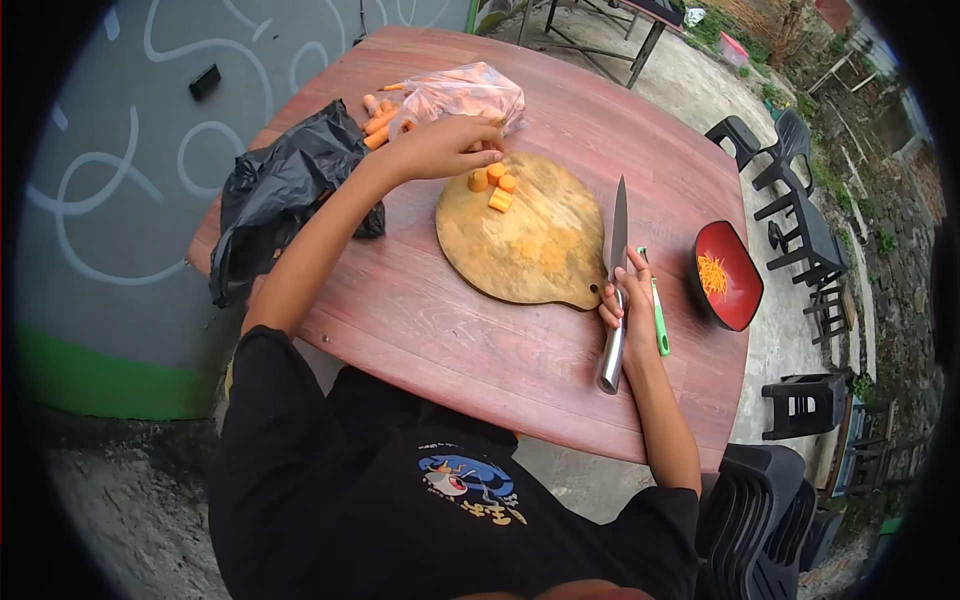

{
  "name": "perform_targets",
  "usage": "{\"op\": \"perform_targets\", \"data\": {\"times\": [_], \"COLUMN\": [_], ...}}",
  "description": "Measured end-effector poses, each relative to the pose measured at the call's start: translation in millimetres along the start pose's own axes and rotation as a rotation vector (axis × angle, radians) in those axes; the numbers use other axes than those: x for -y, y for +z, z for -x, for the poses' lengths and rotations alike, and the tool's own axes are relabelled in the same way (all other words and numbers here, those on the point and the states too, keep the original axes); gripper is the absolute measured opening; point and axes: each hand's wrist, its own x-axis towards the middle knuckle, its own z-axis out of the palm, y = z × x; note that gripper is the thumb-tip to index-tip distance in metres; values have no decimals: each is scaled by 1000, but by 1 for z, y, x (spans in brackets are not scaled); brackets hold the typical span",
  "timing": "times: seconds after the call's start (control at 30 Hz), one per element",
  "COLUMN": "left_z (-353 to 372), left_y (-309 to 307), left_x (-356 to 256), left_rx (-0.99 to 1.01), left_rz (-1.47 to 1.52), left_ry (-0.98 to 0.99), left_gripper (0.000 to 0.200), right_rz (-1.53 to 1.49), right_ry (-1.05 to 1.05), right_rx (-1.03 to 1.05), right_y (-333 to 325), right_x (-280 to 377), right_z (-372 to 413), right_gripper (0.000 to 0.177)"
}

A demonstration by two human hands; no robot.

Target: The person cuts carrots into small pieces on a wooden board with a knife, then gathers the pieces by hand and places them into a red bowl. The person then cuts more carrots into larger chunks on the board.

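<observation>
My right hand (630,295) holds a kitchen knife (619,215) by its metal handle, at the right edge of a round wooden cutting board (530,255). The blade points away from me. My left hand (455,148) reaches over the board's far left edge with its fingers bent together. Whatever may be between those fingertips is hidden. Just below them lie several short carrot pieces (500,200). A clear plastic bag of carrots (465,92) sits right behind the left hand, with whole carrots (380,122) sticking out. A green-handled peeler (660,318) lies beside my right hand, partly covered by it.
A red and black bowl (738,285) holding shredded carrot (712,275) stands on the right side of the wooden table (400,300). A crumpled black plastic bag (285,185) lies on the left, under my forearm. Dark plastic chairs (750,510) and stools stand beyond the table's right edge.
</observation>
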Motion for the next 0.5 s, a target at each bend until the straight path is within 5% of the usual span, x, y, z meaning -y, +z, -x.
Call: {"op": "perform_targets", "data": {"times": [0.13,0.27,0.5], "left_z": [28,40,37], "left_y": [26,63,82], "left_x": [-9,-7,-21], "left_rx": [-54,-341,-351], "left_rz": [-183,-210,-273], "left_ry": [65,89,-34], "left_gripper": [29,33,36], "right_rz": [73,59,73], "right_ry": [-49,-50,-28], "right_rx": [53,37,45], "right_y": [8,8,10], "right_x": [-3,-4,-2], "right_z": [8,6,6], "right_gripper": [51,52,52]}}
